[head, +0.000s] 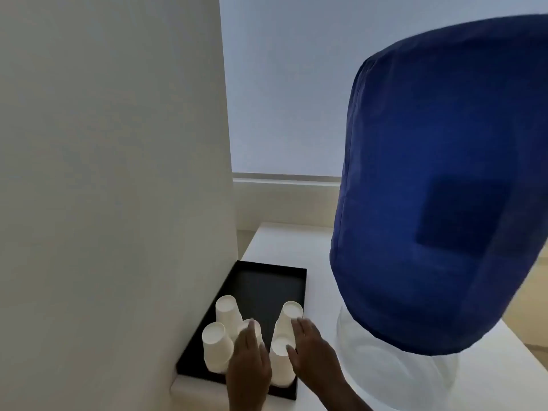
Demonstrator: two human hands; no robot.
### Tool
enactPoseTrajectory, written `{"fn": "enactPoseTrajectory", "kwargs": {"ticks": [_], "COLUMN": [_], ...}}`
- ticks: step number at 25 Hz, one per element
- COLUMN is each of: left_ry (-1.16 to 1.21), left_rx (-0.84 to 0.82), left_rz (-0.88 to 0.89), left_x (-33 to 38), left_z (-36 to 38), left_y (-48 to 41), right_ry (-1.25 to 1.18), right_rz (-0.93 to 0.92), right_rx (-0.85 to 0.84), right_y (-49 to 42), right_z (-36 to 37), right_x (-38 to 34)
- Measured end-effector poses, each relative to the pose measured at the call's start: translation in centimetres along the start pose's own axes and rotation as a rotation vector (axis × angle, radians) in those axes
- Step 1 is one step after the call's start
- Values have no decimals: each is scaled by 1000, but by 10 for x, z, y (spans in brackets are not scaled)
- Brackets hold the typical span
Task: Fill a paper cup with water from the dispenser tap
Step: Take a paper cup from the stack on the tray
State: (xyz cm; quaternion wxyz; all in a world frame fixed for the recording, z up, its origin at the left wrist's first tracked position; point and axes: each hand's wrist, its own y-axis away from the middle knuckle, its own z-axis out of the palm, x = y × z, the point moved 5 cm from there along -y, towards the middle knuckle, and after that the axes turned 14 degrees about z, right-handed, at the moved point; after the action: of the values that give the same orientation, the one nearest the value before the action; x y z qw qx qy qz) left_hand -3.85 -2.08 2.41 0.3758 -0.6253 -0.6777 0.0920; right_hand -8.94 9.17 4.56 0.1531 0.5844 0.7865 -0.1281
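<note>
Several white paper cups stand upside down in short stacks on a black tray (261, 280) at the lower middle. My left hand (249, 360) lies over the middle stack (256, 324), fingers around it. My right hand (311, 348) reaches between the near right stack (280, 360) and the far right stack (289, 318), fingers spread and touching them. To the right stands the water dispenser: a big bottle under a dark blue cloth cover (439, 188) on a clear base (394, 372). Its tap is not in view.
The tray and dispenser sit on a white countertop (284, 241). A white wall (103, 173) runs close along the tray's left side. Behind is a window with a pale blind (281, 84). Two more cup stacks (216, 345) stand at the tray's left.
</note>
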Motion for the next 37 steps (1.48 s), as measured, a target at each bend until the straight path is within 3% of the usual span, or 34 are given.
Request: {"fn": "enactPoseTrajectory", "kwargs": {"ticks": [2,3,10,14,28,37], "left_ry": [144,160,270,319,401,297], "left_rx": [-196,-207,-437,-392,-117,-161], "left_rz": [-204,-242,-305,-337,-401,-440], "left_x": [-12,-20,-35,-38,-46,-37], "left_z": [28,42,99,113,113,122], "left_y": [13,23,43,45,56,61], "right_ry": [41,63,46,30,13,9], "right_rz": [21,29,77,83,-60,-120], "right_rx": [-55,-84,-176,-230,-139,-167], "right_y": [-11,-15,-50,-56,-52,-53], "right_z": [18,28,68,83,65,65], "right_x": [3,5,6,9,5,16]}}
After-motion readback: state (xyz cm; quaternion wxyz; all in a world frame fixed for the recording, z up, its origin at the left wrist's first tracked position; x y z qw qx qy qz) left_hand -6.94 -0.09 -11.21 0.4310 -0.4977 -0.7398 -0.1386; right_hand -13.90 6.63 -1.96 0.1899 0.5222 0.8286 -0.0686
